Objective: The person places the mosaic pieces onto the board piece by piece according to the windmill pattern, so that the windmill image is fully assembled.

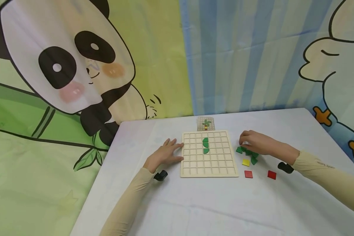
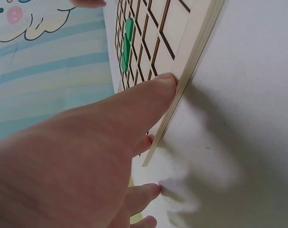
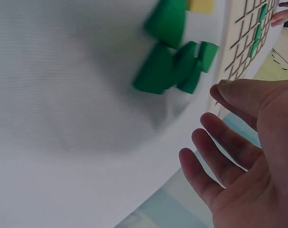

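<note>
A pale wooden grid board (image 1: 191, 165) lies on the table with several green curved pieces (image 1: 206, 150) in one column. My left hand (image 1: 165, 154) is spread at the board's left side; its thumb touches the edge in the left wrist view. Right of the board, my right hand (image 1: 256, 142) hangs over a small heap of green pieces (image 1: 254, 160). In the right wrist view its thumb and index finger come together near the green pieces (image 3: 155, 69), and the other fingers bend loosely. No piece shows between them.
A small pattern card (image 1: 206, 124) lies behind the board. A yellow square (image 1: 246, 162) and two red squares (image 1: 248, 174) are to the right of the board. A printed cloth backdrop (image 1: 156, 59) hangs behind the white table (image 1: 200, 203).
</note>
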The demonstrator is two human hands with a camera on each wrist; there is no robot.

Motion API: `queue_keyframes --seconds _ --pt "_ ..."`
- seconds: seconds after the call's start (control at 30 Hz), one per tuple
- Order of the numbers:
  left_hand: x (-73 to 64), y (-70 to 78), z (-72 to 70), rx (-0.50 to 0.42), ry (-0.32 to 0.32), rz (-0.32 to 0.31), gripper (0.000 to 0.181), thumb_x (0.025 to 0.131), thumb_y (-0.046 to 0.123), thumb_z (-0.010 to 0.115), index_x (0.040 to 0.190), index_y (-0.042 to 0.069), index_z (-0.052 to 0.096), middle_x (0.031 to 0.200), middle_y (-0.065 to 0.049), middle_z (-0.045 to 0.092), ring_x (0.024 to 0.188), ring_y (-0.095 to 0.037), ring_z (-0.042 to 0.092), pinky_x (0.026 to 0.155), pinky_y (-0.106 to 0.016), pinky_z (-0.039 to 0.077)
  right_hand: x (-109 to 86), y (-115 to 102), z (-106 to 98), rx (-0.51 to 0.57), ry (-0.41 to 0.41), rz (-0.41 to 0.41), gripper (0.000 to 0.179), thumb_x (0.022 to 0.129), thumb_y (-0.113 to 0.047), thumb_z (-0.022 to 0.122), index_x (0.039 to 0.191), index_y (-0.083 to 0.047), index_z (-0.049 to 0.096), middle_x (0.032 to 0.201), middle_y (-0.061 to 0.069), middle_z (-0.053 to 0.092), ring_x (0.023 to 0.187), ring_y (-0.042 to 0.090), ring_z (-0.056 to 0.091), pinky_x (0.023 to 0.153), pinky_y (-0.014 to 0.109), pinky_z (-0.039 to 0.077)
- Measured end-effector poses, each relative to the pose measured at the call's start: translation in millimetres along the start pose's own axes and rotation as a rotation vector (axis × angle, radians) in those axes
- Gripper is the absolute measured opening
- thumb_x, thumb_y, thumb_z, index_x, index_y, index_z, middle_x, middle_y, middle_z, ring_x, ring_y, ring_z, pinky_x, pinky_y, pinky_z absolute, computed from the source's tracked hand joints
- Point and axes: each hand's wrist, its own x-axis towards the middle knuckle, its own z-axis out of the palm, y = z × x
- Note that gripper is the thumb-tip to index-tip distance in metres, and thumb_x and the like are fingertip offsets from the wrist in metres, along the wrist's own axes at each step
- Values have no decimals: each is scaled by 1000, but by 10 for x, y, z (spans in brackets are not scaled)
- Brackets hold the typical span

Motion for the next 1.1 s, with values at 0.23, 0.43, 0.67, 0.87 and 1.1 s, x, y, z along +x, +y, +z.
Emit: queue_keyframes --seconds 0.23,0.43,0.67,0.87,1.1 --pt "-5 -17 -5 23 4 -10 71 94 54 63 156 30 38 168 -13 20 156 -42 8 122 -61 23 -79 84 142 -31 22 27 18 90 -11 74 108 -9 74 115 13 66 104 30 62 89 46 58" --pt "-28 -20 -8 -2 -13 -15 72 94 54 64 156 30 37 168 -13 19 156 -41 6 122 -61 22 4 134 216 -7 50 87 25 91 -13 74 115 -7 72 119 14 65 104 29 61 88 45 59" --pt "16 13 -7 10 2 1 71 95 54 63 157 30 37 168 -12 19 156 -40 6 123 -60 22 18 214 163 -80 29 65 34 86 -11 78 119 -7 70 120 15 64 106 31 61 89 47 58" --pt "50 24 -34 23 -10 -19 72 94 55 64 156 32 37 169 -11 19 157 -39 6 123 -59 22 63 266 131 -71 -6 33 38 87 -8 76 124 -7 69 125 17 62 112 35 60 91 50 57" --pt "45 15 -19 2 -7 -21 73 92 55 66 156 30 39 168 -11 20 157 -40 6 123 -60 22 143 269 110 -69 -15 15 32 86 -7 77 118 -8 72 122 17 64 110 35 61 91 49 57"
